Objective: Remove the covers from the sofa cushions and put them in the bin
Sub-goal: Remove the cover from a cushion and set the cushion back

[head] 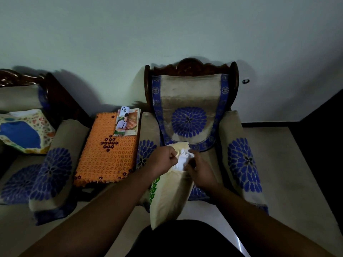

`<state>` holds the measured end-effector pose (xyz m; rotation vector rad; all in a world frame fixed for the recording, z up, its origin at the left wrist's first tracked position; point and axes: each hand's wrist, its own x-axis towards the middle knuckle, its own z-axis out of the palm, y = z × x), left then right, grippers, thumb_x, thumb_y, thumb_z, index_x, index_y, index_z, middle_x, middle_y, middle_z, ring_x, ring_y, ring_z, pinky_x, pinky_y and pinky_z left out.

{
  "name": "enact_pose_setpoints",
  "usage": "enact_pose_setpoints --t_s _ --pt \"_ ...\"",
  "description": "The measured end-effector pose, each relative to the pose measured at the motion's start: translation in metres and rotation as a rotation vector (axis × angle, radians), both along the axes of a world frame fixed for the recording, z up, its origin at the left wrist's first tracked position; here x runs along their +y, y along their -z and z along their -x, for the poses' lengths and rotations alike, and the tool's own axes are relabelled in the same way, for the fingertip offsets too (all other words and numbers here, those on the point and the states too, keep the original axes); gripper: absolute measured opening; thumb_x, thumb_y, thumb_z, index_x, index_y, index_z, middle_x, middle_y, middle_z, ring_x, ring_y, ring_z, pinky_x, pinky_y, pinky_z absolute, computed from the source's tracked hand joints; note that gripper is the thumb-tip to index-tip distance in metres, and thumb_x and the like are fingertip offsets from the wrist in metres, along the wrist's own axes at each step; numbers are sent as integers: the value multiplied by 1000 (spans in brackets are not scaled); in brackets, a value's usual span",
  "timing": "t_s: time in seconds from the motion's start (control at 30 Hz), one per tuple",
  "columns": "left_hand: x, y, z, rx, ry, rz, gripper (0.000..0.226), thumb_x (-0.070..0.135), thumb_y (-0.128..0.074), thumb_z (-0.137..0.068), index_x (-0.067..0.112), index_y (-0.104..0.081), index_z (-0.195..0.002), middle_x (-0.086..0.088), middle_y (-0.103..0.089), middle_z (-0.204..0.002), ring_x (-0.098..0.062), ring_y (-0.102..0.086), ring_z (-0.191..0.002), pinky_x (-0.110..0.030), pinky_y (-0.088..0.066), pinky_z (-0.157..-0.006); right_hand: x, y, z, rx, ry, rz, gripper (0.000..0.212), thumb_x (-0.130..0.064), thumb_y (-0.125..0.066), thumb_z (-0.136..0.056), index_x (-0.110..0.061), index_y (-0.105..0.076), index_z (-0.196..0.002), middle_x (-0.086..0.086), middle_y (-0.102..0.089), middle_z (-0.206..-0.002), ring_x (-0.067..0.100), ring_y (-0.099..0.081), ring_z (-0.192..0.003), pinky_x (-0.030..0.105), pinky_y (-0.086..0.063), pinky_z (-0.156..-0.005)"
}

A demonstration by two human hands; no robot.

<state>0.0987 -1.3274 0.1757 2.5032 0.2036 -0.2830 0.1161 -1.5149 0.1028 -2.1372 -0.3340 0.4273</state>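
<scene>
We are gripping the cream cushion cover (pixel 168 197) at its open top, left hand (pixel 163 160) and right hand (pixel 200 173) both clamped on it, white cushion (pixel 183 160) showing, before the armchair (pixel 191 101).

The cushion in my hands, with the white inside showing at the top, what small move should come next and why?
Probably pull the cover's open edge down toward you while holding the white inner pad back. The left hand pinches the cream cover at its mouth, the right hand grips the opposite side, and only the pad's top has emerged, so most of it is still sheathed.
</scene>
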Motion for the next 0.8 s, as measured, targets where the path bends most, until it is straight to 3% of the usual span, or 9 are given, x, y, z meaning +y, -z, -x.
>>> enact_pose_setpoints --t_s 0.07,0.17,0.27,0.37,0.5,0.6,0.67,0.73,0.8 --pt "1 -5 2 -32 -59 141 15 16 -67 -90 7 -73 -100 -9 -73 -89 -21 -68 -81 -32 -53 -70 1 6 -8 -223 -32 205 47 -52 -53 -93 -28 -54 -134 2 -56 -123 18 -56 -106 36 -50 -87" --pt "1 -16 -1 -91 -108 248 17 18 -63 -97 9 -71 -109 -7 -73 -95 -16 -67 -81 -25 -49 -68 7 -4 -21 -387 14 130 25 -40 -57 -95 -19 -67 -103 2 -61 -111 18 -56 -100 30 -45 -82" --pt "1 -22 -4 -265 -102 -42 19 21 -56 -100 13 -70 -109 -6 -72 -98 -22 -66 -87 -33 -51 -72 19 -23 -23 -499 53 -14 19 -32 -55 -97 -21 -61 -84 -2 -62 -84 18 -57 -80 26 -38 -71" --pt "2 -33 -4 -435 -23 -475 24 21 -46 -96 16 -69 -102 -4 -69 -93 -27 -64 -85 -37 -48 -67 35 -37 -31 -593 -9 -70 17 -23 -54 -92 -16 -66 -81 1 -65 -77 21 -59 -73 38 -46 -65" --pt "8 -48 -9 -645 84 -545 31 24 -40 -91 16 -66 -108 -3 -65 -96 -25 -58 -87 -38 -47 -71 54 -57 -43 -645 -84 7 1 -19 -68 -88 -20 -68 -88 2 -70 -87 24 -66 -82 39 -49 -74" --pt "16 -60 -16 -735 150 -521 29 22 -43 -92 16 -65 -109 -4 -62 -95 -26 -57 -86 -39 -47 -71 72 -63 -46 -529 -68 249 42 -47 -61 -85 -15 -69 -110 4 -71 -107 26 -69 -98 40 -50 -91" --pt "23 -68 -20 -779 154 -511 27 21 -44 -93 15 -64 -110 -5 -62 -97 -28 -57 -88 -42 -47 -77 80 -78 -45 -489 6 74 41 -46 -49 -85 -15 -70 -100 4 -72 -97 26 -69 -89 42 -53 -85" --pt "28 -78 -25 -808 111 -545 25 22 -47 -93 16 -64 -110 -4 -64 -98 -29 -57 -90 -43 -43 -81 83 -96 -44 -427 111 -217 25 -34 -48 -93 -19 -66 -85 -1 -69 -83 20 -65 -78 38 -51 -75" --pt "36 -85 -30 -835 35 -580 22 26 -53 -95 17 -63 -113 -4 -65 -104 -28 -57 -96 -41 -38 -81 86 -109 -49 -424 182 -353 22 -24 -51 -100 -25 -60 -80 -8 -64 -76 12 -60 -72 34 -48 -69"
